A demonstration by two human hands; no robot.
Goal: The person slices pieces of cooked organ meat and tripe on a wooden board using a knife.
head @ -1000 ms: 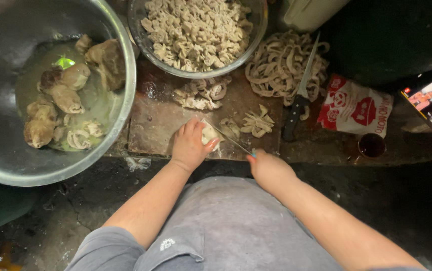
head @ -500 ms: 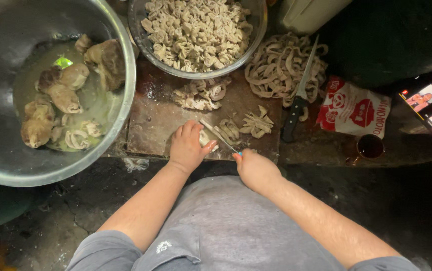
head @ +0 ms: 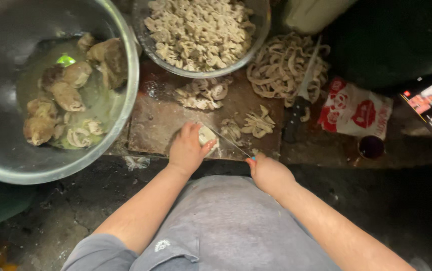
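My left hand (head: 187, 149) presses a pale piece of offal (head: 207, 136) onto a wet brown cutting board (head: 160, 118). My right hand (head: 267, 172) grips a thin knife (head: 229, 141) whose blade reaches to the piece under my left fingers. Cut pale strips (head: 257, 123) lie just right of the blade, and a small heap of cut pieces (head: 202, 94) sits at the board's far side.
A large steel basin (head: 125, 70) at left holds offal lumps in greenish water. A steel bowl (head: 256, 35) of chopped pieces stands at the top. A pile of strips (head: 276, 68) with a second knife (head: 300, 100) lies right, beside a red-and-white bag (head: 356, 114) and small dark cup (head: 371, 147).
My right hand drew back toward me and to the right, pulling the knife along the piece. My left hand stayed on the piece.
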